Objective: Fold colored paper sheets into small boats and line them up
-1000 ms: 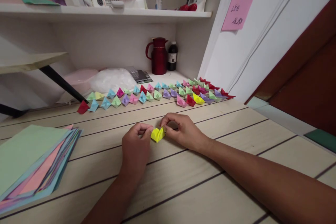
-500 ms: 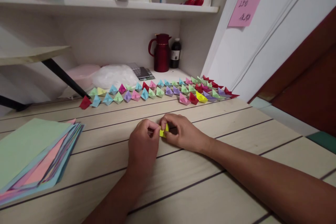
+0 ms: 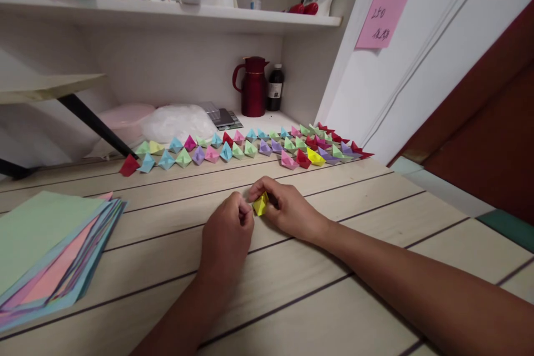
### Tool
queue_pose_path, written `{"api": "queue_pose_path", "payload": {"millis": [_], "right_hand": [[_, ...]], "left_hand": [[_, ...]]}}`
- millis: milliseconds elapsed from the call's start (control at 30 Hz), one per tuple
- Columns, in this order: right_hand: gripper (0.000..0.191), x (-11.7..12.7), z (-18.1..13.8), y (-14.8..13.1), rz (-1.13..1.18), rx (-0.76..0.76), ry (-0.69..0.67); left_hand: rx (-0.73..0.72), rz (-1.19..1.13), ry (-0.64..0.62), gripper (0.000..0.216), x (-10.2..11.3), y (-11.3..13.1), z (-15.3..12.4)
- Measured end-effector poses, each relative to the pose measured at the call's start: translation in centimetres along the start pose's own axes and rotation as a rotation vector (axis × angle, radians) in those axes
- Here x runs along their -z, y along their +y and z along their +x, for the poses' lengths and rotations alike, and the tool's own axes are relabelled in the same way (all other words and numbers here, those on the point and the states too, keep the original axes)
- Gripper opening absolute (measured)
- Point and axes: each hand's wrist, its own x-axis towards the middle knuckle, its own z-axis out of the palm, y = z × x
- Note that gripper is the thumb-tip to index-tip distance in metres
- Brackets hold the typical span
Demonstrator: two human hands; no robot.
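Observation:
A small folded yellow paper boat (image 3: pixel 261 204) is between my hands, just above the middle of the wooden table. My right hand (image 3: pixel 287 206) holds it from the right, thumb in front and fingers arched over behind. On the other side my left hand (image 3: pixel 228 225) is closed, its curled fingertips at the boat's left corner; the exact contact is partly hidden. Beyond my hands stand rows of finished paper boats (image 3: pixel 226 152) in many colours, among them another yellow boat (image 3: pixel 316 157).
A stack of coloured paper sheets (image 3: pixel 50 239) lies on the left. Behind the boats are a plastic bag (image 3: pixel 179 122), a dark red jug (image 3: pixel 253 86) and a dark bottle (image 3: pixel 275 89). Overhead runs a loaded white shelf (image 3: pixel 167 14). A pink note (image 3: pixel 384 15) hangs on the right.
The yellow boat has turned in my right hand and shows more of its folded side. My left fingers have curled in more. The whole view has shifted slightly.

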Motion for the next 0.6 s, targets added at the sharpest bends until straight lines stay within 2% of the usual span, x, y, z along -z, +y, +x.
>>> {"api": "queue_pose_path", "payload": {"millis": [133,267,367,467,600], "right_hand": [[0.045,-0.13,0.12,0.25,0.051,-0.02,0.024],[0.035,-0.32,0.22,0.28,-0.004,0.019,0.055],[0.032,-0.37,0.25,0.29,-0.081,0.043,0.082],[0.035,-0.35,0.27,0.38,-0.097,0.038,0.094],[0.037,-0.31,0.25,0.51,-0.142,0.038,0.078]], "left_hand": [[-0.005,0.025,-0.016,0.01,-0.08,0.0,0.08],[0.031,-0.007,-0.032,0.006,0.06,0.16,0.02],[0.057,-0.053,-0.034,0.013,0.14,0.21,-0.04],[-0.03,0.003,-0.034,0.017,0.1,0.11,-0.04],[-0.121,0.236,-0.023,0.012,0.17,0.11,-0.07]]}}
